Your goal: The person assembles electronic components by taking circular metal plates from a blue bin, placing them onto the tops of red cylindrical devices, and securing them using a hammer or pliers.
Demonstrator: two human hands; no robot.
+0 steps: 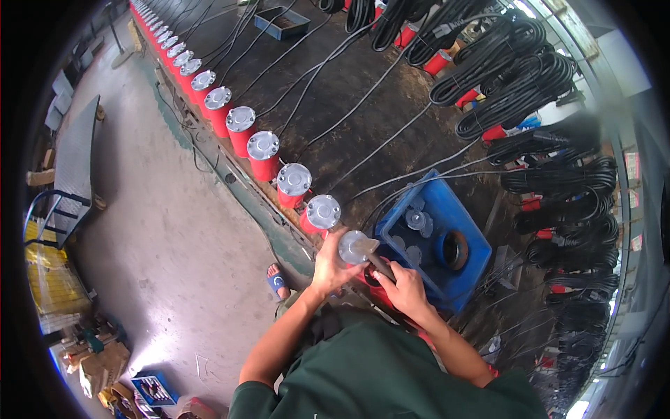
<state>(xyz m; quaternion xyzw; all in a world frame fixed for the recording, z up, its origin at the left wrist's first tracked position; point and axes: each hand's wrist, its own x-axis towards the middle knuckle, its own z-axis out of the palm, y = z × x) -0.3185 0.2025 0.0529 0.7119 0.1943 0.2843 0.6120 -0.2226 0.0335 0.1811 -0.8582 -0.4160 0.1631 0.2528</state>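
My left hand [331, 267] is curled round the edge of a round silver end cap [351, 246] at the near end of a row. In my right hand [407, 290] is a hammer, gripped by its dark handle [381, 266]. The hammer's head lies over the right part of that cap; whether it touches cannot be told. Just beyond stands a red cylinder with a silver cap [323, 211], the closest of several like it along the table edge. An uncapped red cylinder [372, 276] shows partly below my hands.
A blue bin [457, 209] right of my hands holds loose silver caps [416, 220] and a dark ring [453, 250]. Black cables cross the dark table [349, 98] to coiled bundles [520, 84] along the far side. A small blue tray [281, 23] sits farther back.
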